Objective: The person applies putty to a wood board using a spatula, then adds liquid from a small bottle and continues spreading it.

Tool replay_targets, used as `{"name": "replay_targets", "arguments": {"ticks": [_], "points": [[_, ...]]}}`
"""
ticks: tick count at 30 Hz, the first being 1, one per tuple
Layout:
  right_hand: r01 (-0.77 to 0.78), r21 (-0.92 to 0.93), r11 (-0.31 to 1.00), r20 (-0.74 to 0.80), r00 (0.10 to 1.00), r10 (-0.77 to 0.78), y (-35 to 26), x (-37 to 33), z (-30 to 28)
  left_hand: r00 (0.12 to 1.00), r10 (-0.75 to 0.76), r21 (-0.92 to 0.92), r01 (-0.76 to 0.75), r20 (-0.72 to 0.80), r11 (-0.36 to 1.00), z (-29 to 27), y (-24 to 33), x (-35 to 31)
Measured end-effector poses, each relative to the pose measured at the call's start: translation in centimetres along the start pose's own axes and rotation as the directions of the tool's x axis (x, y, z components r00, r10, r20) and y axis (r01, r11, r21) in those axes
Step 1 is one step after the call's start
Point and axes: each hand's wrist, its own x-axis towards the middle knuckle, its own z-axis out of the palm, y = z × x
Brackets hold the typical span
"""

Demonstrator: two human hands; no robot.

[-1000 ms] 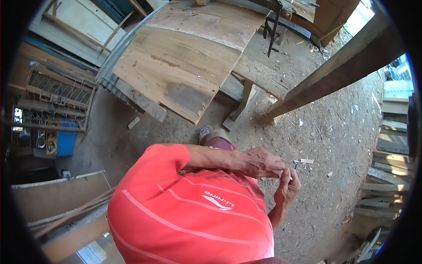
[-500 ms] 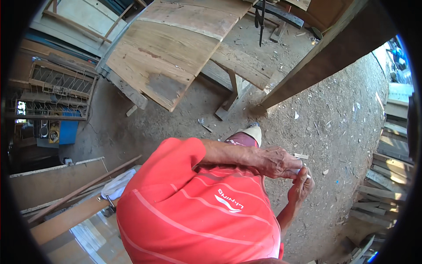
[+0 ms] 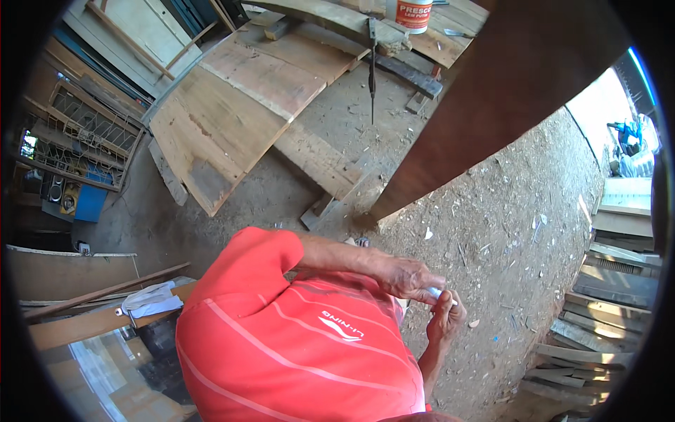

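My left hand (image 3: 410, 277) reaches across in front of my red shirt (image 3: 302, 330), its fingers closed. Against its fingertips is my right hand (image 3: 444, 318), raised from below with thumb and fingers pinched together. Between the two hands is a small, slim white and pale-blue object (image 3: 435, 290). A thin white end of it (image 3: 454, 302) sticks out beside my right thumb. My fingers cover most of it, so its kind cannot be made out.
A thick wooden post (image 3: 485, 112) rises ahead of me. Left of it a large wooden panel (image 3: 225, 133) rests over planks. A white and red tub (image 3: 413, 15) stands on a far bench. Stacked boards (image 3: 598, 330) line the right; a pale cloth (image 3: 151, 301) lies at left.
The view has shifted, bringing the tub into sight and making the post loom larger. My hands stay together around the small object and appear farther left and lower in the picture.
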Motion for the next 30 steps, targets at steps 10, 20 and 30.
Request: {"name": "replay_targets", "arguments": {"ticks": [10, 20, 30], "points": [[-0.094, 0.238, 0.967, 0.113, 0.991, 0.069, 3.9, 8.0, -11.0, 0.986, -0.06, 0.117, 0.078, -0.153, 0.99, 2.3, -0.5, 11.8], [0.407, 0.04, 0.913, 0.369, 0.843, -0.392, 0.2, 14.2, -25.7, 0.95, -0.167, -0.743, 0.31, 0.263, 0.593, 2.1, 4.1, 24.0], [-0.065, 0.061, 0.996, 0.342, 0.939, 0.04, 1.1, 21.8, -27.6, 0.904, -0.072, 0.071, 0.112, -0.42, 0.991, 0.8, 3.6, 30.2]]}}
